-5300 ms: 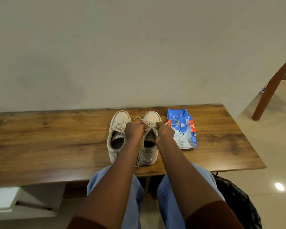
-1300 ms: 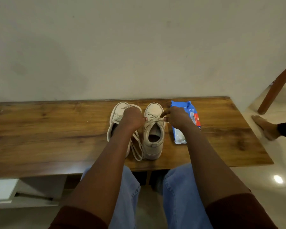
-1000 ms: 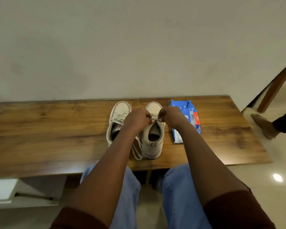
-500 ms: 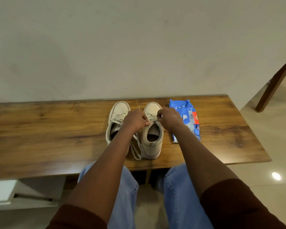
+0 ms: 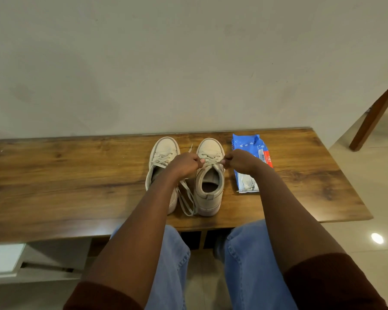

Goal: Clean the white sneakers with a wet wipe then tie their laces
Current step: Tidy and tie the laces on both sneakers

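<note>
Head view showed my left hand (image 5: 185,164) and right hand (image 5: 240,161) apart, each pinching an end of the lace (image 5: 211,161) on the right-side sneaker (image 5: 210,186). I judged the knot needed an even, level outward pull. That sneaker sat on the tabletop (image 5: 76,175) between my hands, the other sneaker (image 5: 164,151) under my left wrist.

Grainy wood table (image 5: 76,175), matt sneakers (image 5: 210,193), perhaps leather, glossy plastic wipes pack (image 5: 248,180).
</note>
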